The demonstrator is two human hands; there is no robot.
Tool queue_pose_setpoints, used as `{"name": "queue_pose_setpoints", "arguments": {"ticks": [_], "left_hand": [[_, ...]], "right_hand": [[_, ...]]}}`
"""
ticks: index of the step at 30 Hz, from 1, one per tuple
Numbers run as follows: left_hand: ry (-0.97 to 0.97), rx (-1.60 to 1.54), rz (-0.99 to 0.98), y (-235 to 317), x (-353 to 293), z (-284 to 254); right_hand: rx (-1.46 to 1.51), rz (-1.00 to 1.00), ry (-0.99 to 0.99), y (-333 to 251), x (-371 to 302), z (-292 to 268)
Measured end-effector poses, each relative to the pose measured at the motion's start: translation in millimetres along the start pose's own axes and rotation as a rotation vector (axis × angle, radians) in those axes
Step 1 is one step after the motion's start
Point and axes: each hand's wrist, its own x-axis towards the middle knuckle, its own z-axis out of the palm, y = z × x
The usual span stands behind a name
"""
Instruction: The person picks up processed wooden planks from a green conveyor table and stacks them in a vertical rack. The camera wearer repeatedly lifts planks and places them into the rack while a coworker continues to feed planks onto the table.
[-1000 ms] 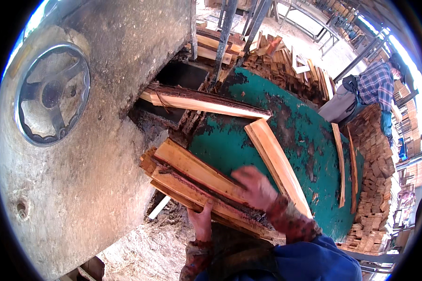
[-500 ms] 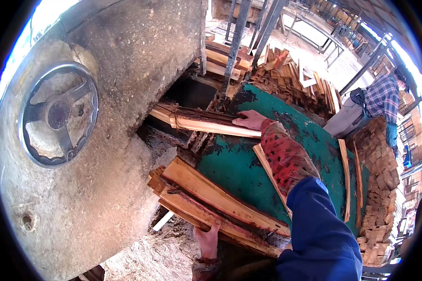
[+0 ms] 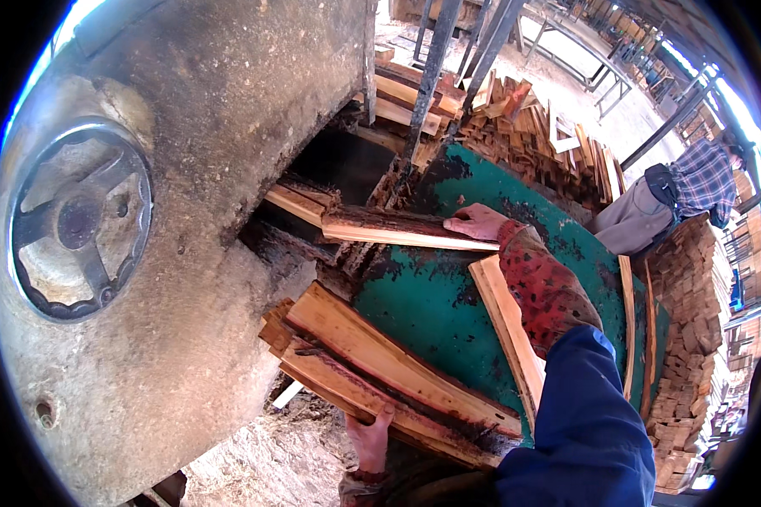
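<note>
My right hand (image 3: 476, 221), in a red patterned sleeve, is closed over the near end of a bark-edged wood slab (image 3: 406, 230). This slab slants across the green table, its far end by another wood piece (image 3: 294, 203) at the dark opening of the machine. At the lower middle, my left hand (image 3: 370, 435) grips the outer edge of a stack of rough boards (image 3: 389, 372), thumb on top and the other fingers hidden underneath. A loose pale board (image 3: 509, 325) lies beside my right forearm, partly covered by it.
Left stands a large stained machine body (image 3: 186, 160) with a handwheel (image 3: 80, 221). Two thin strips (image 3: 626, 325) lie at the right of the worn green table (image 3: 418, 291). Beyond are piled offcuts (image 3: 516, 135), stacked wood blocks (image 3: 689, 338), metal posts (image 3: 435, 68) and another person (image 3: 681, 190).
My right hand and its slab have shifted right, slightly back from the machine. More of the loose board's face shows. The view has moved a little; my left hand keeps its grip.
</note>
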Motion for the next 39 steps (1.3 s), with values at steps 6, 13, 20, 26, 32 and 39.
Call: {"name": "queue_pose_setpoints", "arguments": {"ticks": [6, 13, 20, 26, 32, 39], "left_hand": [[0.036, 0.081, 0.050, -13, 4, -3], [0.052, 0.009, 0.013, -23, 6, -4], [0.049, 0.101, 0.017, -31, 10, -6], [0.012, 0.014, 0.039, -35, 9, -12], [0.001, 0.053, 0.116, -23, 9, -14], [-0.039, 0.070, 0.061, -43, 19, -24]], "right_hand": [[0.003, -0.042, 0.007, -2, -22, -7], [-0.173, -0.049, 0.048, -18, -47, -15], [-0.373, -0.167, 0.193, -8, -76, -2], [-0.348, -0.066, 0.328, -28, -136, 16], [-0.082, 0.012, 0.384, -33, -207, 67], [0.072, 0.114, 0.408, -109, -253, 136]]}}
